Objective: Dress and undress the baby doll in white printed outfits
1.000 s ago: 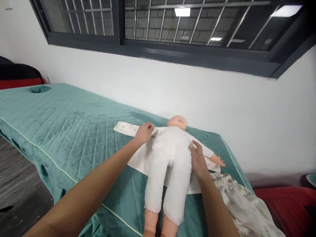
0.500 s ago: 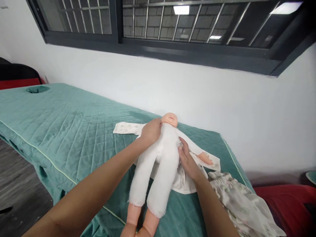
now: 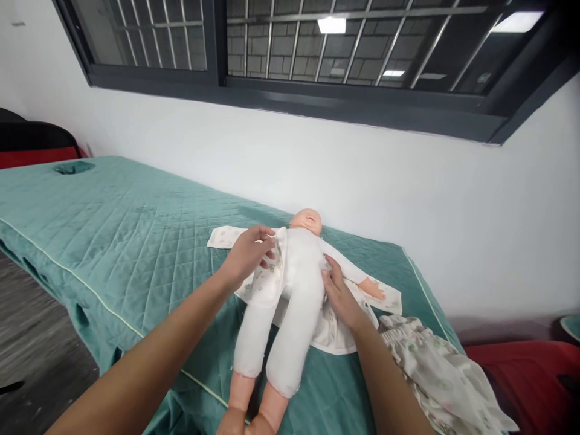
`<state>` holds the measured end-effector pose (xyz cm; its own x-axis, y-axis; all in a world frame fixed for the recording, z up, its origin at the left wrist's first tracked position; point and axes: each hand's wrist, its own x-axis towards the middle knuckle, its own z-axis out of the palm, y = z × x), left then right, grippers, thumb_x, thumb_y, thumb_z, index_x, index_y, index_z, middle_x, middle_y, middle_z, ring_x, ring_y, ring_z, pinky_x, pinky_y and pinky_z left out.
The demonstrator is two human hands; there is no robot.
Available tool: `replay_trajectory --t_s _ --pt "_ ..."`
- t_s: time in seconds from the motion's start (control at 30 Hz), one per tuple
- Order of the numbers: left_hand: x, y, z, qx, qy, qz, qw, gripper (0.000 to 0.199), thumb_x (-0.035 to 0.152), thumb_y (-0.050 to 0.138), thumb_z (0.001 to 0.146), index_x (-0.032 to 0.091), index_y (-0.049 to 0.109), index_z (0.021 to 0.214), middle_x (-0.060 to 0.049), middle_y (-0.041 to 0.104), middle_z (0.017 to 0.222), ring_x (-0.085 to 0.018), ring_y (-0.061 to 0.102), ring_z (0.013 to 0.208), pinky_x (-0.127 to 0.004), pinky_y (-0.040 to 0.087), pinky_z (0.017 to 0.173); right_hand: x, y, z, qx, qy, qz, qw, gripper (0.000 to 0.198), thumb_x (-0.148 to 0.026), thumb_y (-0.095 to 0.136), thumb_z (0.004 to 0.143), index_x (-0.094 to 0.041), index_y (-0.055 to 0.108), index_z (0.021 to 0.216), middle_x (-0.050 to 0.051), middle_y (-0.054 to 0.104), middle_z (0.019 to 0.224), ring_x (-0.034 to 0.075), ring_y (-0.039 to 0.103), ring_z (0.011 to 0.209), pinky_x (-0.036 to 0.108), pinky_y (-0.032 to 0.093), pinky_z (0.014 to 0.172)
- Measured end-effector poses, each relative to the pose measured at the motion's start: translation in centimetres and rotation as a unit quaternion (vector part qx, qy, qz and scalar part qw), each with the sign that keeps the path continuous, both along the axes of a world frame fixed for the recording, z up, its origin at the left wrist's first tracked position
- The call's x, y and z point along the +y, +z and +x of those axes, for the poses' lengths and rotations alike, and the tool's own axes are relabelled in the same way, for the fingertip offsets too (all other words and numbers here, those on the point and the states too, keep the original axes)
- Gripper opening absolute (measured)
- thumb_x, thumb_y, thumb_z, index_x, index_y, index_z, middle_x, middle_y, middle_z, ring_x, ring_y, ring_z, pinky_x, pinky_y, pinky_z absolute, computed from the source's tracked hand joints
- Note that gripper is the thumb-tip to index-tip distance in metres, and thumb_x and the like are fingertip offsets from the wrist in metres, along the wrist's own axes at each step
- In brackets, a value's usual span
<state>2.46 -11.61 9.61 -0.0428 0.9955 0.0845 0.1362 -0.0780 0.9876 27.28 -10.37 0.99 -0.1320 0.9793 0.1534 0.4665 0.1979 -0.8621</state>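
Note:
A baby doll point(image 3: 302, 275) with a white cloth body lies on its back, head toward the wall and feet toward me. Beneath it is a small patterned baby shirt point(image 3: 267, 278); one front panel is folded over the doll's side, and the sleeves stretch out to both sides. My left hand point(image 3: 251, 254) rests over that panel with its fingers apart and slightly curled. Against the other side of the doll's torso lies my right hand point(image 3: 338, 290), fingers extended, beside the shirt's other front panel. A doll hand point(image 3: 372, 289) shows at the right sleeve.
A green quilted cover point(image 3: 149, 223) drapes the bed, which has a face hole point(image 3: 74, 167) at its far left. Crumpled patterned cloth point(image 3: 444, 368) lies at the right edge. Behind are a white wall and a barred window; something red point(image 3: 525, 374) stands at the right.
My left hand has moved left from near the doll's neck, and the shirt's left panel now lies over the doll's side. My right hand stays at the torso.

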Motion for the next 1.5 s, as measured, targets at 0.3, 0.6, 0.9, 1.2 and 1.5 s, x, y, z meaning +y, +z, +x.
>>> replay_trajectory --t_s 0.3,0.6,0.9,1.2,1.5 --pt "6.1 -1.7 1.1 0.27 0.031 -0.008 0.962 0.042 0.052 0.06 0.08 0.016 0.066 0.101 -0.009 0.071 0.101 -0.023 0.065 0.091 -0.028 0.047 0.074 0.0 0.1 0.0 0.006 0.004 0.013 1.0 0.065 -0.061 0.038 0.093 -0.026 0.029 0.147 0.007 0.031 0.157 0.022 0.026 0.145 0.043 0.015 0.122" --pt "11.1 -0.3 3.7 0.282 -0.043 0.002 0.958 0.015 0.024 0.058 0.077 0.015 0.069 0.072 -0.005 0.069 0.067 -0.02 0.065 0.067 -0.028 0.047 0.06 0.5 0.5 0.3 0.013 0.008 0.006 1.0 0.063 -0.06 0.046 0.089 -0.026 0.037 0.142 0.007 0.04 0.151 0.024 0.036 0.139 0.043 0.023 0.118" --pt "11.3 -0.2 6.2 0.347 -0.067 0.109 0.929 0.033 0.012 0.049 0.082 0.017 0.067 0.11 -0.011 0.068 0.118 -0.026 0.061 0.112 -0.035 0.046 0.096 0.9 0.4 0.4 0.008 0.037 -0.013 0.999 0.067 -0.061 0.045 0.09 -0.025 0.032 0.145 0.008 0.038 0.152 0.026 0.037 0.138 0.044 0.024 0.118" --pt "2.6 -1.3 5.7 0.386 -0.048 0.231 0.892 0.039 0.02 0.049 0.089 0.021 0.053 0.127 -0.01 0.06 0.13 -0.027 0.051 0.123 -0.043 0.04 0.104 0.6 0.0 0.5 0.019 0.068 -0.013 0.997 0.065 -0.056 0.045 0.092 -0.027 0.028 0.148 0.006 0.032 0.156 0.023 0.035 0.139 0.042 0.023 0.118" --pt "-8.1 -7.2 -0.2 0.297 0.045 0.222 0.927 0.03 0.03 0.048 0.095 0.028 0.052 0.125 -0.007 0.054 0.133 -0.023 0.05 0.125 -0.042 0.042 0.107 0.6 -0.5 -0.1 0.041 0.02 -0.02 0.999 0.06 -0.059 0.045 0.092 -0.03 0.035 0.144 0.005 0.041 0.15 0.025 0.041 0.134 0.045 0.027 0.116"
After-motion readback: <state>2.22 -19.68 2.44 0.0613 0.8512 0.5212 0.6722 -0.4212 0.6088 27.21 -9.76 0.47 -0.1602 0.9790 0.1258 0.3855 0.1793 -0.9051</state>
